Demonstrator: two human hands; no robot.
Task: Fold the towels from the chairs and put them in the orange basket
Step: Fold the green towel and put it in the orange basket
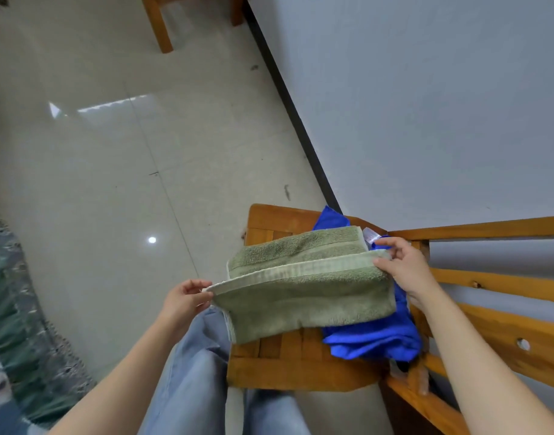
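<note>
A sage-green towel (304, 290) lies half folded over the seat of a wooden chair (297, 368). Its upper layer is lifted by both corners. My left hand (187, 298) pinches the left corner off the seat's left edge. My right hand (401, 265) pinches the right corner near the chair's back. Under and beside the green towel lies a crumpled blue towel (376, 339) with a white label. No orange basket is in view.
The chair's slatted backrest (495, 287) runs along the right, close to a white wall (426, 105). Glossy tiled floor (112, 183) spreads to the left. Another chair's legs (159, 26) stand at the top. A patterned fabric (15, 324) shows at the left edge.
</note>
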